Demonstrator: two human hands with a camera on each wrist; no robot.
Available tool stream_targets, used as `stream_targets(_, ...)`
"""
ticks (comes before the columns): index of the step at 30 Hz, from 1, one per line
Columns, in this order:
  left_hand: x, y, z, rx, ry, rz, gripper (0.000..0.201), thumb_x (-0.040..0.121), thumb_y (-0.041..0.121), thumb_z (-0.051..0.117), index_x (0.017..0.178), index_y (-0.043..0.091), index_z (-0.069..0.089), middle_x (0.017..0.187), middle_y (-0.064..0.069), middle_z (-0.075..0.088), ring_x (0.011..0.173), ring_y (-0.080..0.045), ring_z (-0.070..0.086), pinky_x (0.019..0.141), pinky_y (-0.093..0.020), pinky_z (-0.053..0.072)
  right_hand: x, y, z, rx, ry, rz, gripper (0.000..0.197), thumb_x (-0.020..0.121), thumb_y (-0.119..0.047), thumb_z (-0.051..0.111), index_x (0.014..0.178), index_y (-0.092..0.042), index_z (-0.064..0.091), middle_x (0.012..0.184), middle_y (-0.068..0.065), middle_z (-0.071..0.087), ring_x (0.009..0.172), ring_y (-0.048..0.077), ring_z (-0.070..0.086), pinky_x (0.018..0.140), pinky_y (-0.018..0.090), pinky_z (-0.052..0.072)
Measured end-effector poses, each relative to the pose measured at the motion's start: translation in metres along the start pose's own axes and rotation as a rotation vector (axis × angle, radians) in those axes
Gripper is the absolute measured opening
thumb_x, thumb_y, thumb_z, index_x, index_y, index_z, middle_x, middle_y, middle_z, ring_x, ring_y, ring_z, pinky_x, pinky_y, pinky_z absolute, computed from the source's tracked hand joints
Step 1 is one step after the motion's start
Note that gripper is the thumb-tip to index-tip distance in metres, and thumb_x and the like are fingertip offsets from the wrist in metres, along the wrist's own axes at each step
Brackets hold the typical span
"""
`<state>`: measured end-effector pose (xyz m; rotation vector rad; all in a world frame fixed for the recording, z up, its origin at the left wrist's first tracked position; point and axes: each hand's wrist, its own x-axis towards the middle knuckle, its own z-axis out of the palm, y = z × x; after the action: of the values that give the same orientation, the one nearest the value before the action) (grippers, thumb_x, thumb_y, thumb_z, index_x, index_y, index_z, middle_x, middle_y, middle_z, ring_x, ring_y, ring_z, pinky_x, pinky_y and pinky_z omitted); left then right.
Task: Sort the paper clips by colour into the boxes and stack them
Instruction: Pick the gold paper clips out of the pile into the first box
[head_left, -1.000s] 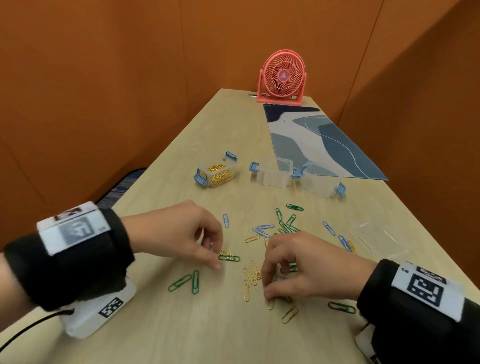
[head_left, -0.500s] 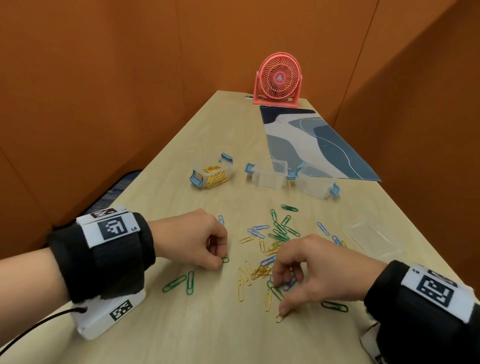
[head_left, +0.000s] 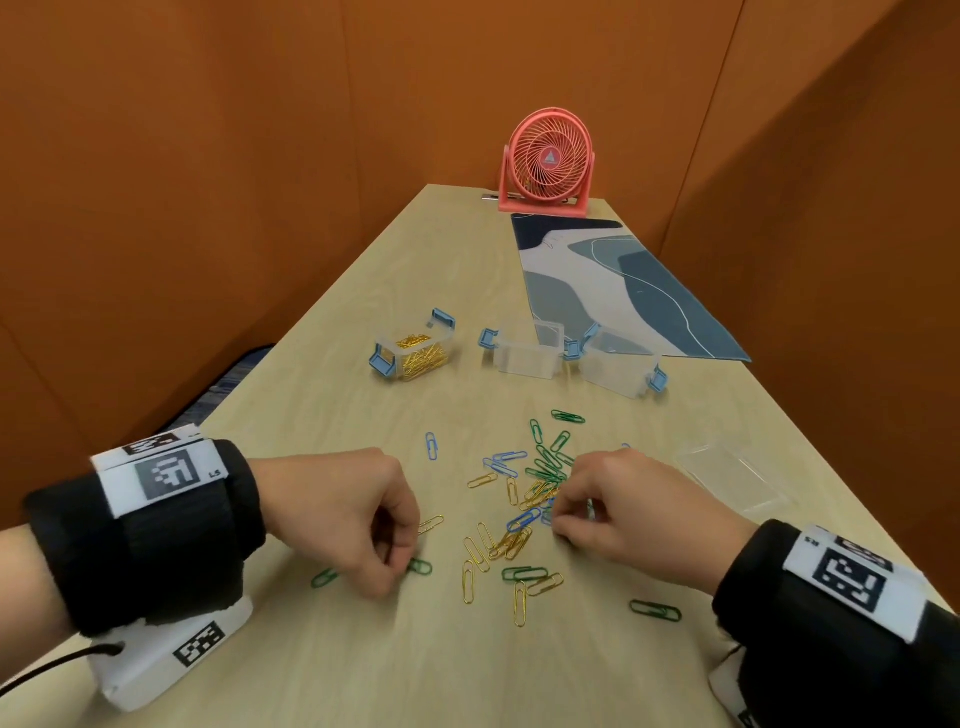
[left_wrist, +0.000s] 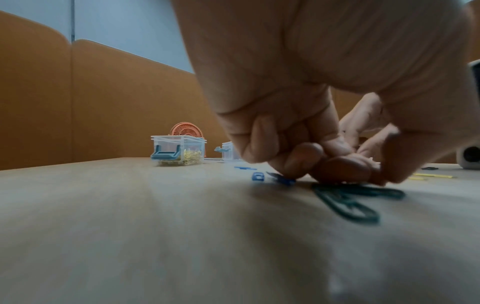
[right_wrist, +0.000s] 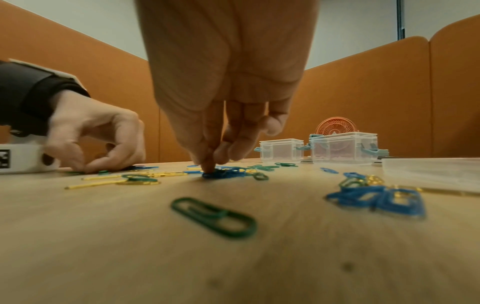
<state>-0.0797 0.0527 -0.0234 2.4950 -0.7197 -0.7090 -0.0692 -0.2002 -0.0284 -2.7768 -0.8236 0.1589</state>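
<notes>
Gold, green and blue paper clips (head_left: 519, 519) lie scattered on the wooden table (head_left: 363, 415). My left hand (head_left: 397, 569) is curled, its thumb and fingertips pinching down on green clips (left_wrist: 348, 201) that lie flat on the table. A small blue clip (left_wrist: 283, 181) shows under its fingers. My right hand (head_left: 558, 522) pinches at a bunch of blue clips (right_wrist: 223, 174) in the middle of the pile. One clear box (head_left: 415, 353) holds gold clips. Two clear boxes (head_left: 527, 353) (head_left: 615, 369) behind the pile look empty.
A clear lid (head_left: 727, 478) lies right of the pile. A blue patterned mat (head_left: 623, 291) and a pink fan (head_left: 548, 161) sit at the far end. Orange partition walls enclose the table. A lone green clip (head_left: 654, 610) lies near my right wrist.
My left hand has drawn back toward me with a green clip to the other green clips. My right hand has moved forward from the near gold clips to the blue clips.
</notes>
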Motion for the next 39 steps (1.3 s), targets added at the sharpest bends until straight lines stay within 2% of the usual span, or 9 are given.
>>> stream_targets(5,0.003,-0.012,-0.009,0.005,0.352,0.021,0.007,0.076,0.019,0.069,0.072,0.025,0.069,0.067,0.006,0.067,0.059,-0.008,0.055,0.058,-0.016,0.044,0.0,0.0,0.0,0.035,0.062,0.031,0.013,0.085,-0.034,0.056,0.089,-0.027,0.067,0.088,-0.013,0.056,0.069,0.002,0.046,0.074,0.03,0.048)
stream_targets(11,0.023,-0.006,-0.004,0.117,0.212,0.019,0.006,0.081,0.032,0.071,0.082,0.026,0.07,0.08,0.009,0.069,0.073,-0.006,0.059,0.065,-0.011,0.044,0.001,-0.006,0.001,0.102,-0.101,-0.118,0.024,0.087,-0.037,0.059,0.11,-0.035,0.064,0.1,-0.014,0.052,0.077,0.0,0.047,0.081,0.025,0.045)
stream_targets(14,0.028,0.004,0.0,0.068,0.256,0.095,0.024,0.073,0.041,0.076,0.09,0.026,0.07,0.082,0.008,0.065,0.077,-0.012,0.058,0.063,-0.01,0.041,0.003,-0.007,0.001,0.042,-0.113,-0.116,0.026,0.09,-0.036,0.054,0.115,-0.034,0.063,0.108,-0.012,0.051,0.082,0.001,0.046,0.083,0.024,0.044)
stream_targets(19,0.025,0.006,0.008,0.102,0.192,0.051,0.062,0.053,0.048,0.086,0.108,0.029,0.063,0.098,0.013,0.057,0.083,-0.007,0.057,0.069,-0.012,0.046,0.002,-0.002,0.0,-0.077,0.001,0.008,0.018,0.09,-0.034,0.051,0.099,-0.028,0.065,0.102,-0.011,0.055,0.089,0.009,0.052,0.08,0.029,0.047)
stream_targets(25,0.032,0.003,0.005,0.023,0.248,0.029,0.034,0.069,0.036,0.08,0.1,0.026,0.07,0.085,0.01,0.064,0.079,-0.006,0.06,0.07,-0.01,0.047,0.003,-0.005,0.001,0.115,-0.057,-0.107,0.029,0.08,-0.046,0.065,0.104,-0.029,0.068,0.1,-0.012,0.057,0.085,0.002,0.051,0.084,0.027,0.046)
stream_targets(29,0.027,0.008,0.006,0.011,0.198,0.071,0.049,0.061,0.045,0.083,0.106,0.03,0.069,0.096,0.012,0.061,0.086,-0.005,0.058,0.072,-0.01,0.047,0.001,-0.007,0.001,0.133,-0.133,-0.118,0.048,0.067,-0.053,0.074,0.11,-0.032,0.065,0.101,-0.014,0.055,0.089,0.006,0.051,0.083,0.025,0.046)
stream_targets(33,0.03,0.016,0.014,0.013,0.164,0.087,0.06,0.055,0.041,0.088,0.11,0.03,0.066,0.098,0.011,0.057,0.087,-0.007,0.058,0.074,-0.015,0.05,0.004,-0.008,0.002,0.156,-0.136,-0.153,0.024,0.076,-0.037,0.072,0.097,-0.028,0.069,0.086,-0.009,0.061,0.074,0.005,0.05,0.076,0.026,0.047)
stream_targets(36,0.041,0.021,0.017,-0.043,0.205,0.09,0.046,0.061,0.033,0.086,0.104,0.026,0.069,0.092,0.006,0.061,0.081,-0.009,0.06,0.078,-0.024,0.052,0.005,-0.009,0.004,0.176,-0.129,-0.14,0.009,0.081,-0.027,0.067,0.088,-0.022,0.069,0.078,-0.006,0.064,0.066,0.004,0.05,0.068,0.018,0.045)
stream_targets(39,0.049,0.02,0.015,-0.007,0.243,0.078,0.031,0.069,0.031,0.081,0.097,0.024,0.073,0.087,0.005,0.064,0.075,-0.005,0.058,0.076,-0.02,0.05,0.004,-0.009,0.004,0.157,-0.145,-0.112,0.006,0.084,-0.026,0.064,0.084,-0.021,0.067,0.071,-0.009,0.059,0.062,0.004,0.05,0.062,0.013,0.041)
